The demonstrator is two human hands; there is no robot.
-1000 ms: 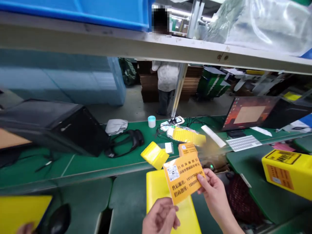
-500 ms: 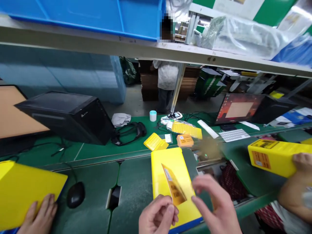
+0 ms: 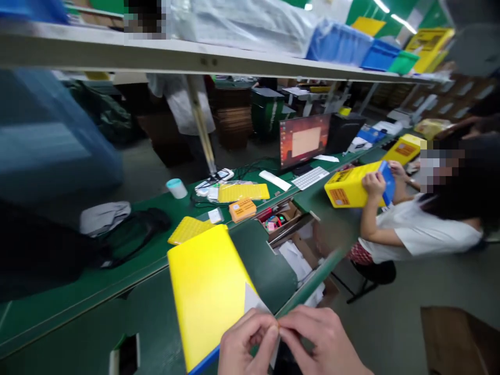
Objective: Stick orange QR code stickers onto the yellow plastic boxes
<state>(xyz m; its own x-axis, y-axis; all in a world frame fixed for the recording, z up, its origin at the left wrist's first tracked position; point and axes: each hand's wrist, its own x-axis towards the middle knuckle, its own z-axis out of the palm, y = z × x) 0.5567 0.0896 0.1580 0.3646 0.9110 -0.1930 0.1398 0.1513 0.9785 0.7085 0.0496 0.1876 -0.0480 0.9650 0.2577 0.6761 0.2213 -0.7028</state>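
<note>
You are having two hands in view, your left hand (image 3: 246, 346) and your right hand (image 3: 322, 341). You are also seeing four yellow boxes (image 3: 207, 291), one co-worker (image 3: 417, 234), one monitor (image 3: 303, 140), one white keyboard (image 3: 310, 178), one orange package (image 3: 242, 210) and one cup (image 3: 177, 188).

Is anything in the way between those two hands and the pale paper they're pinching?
Nothing visible is: the left hand and right hand touch the pale paper directly; the yellow panel lies behind it.
</note>
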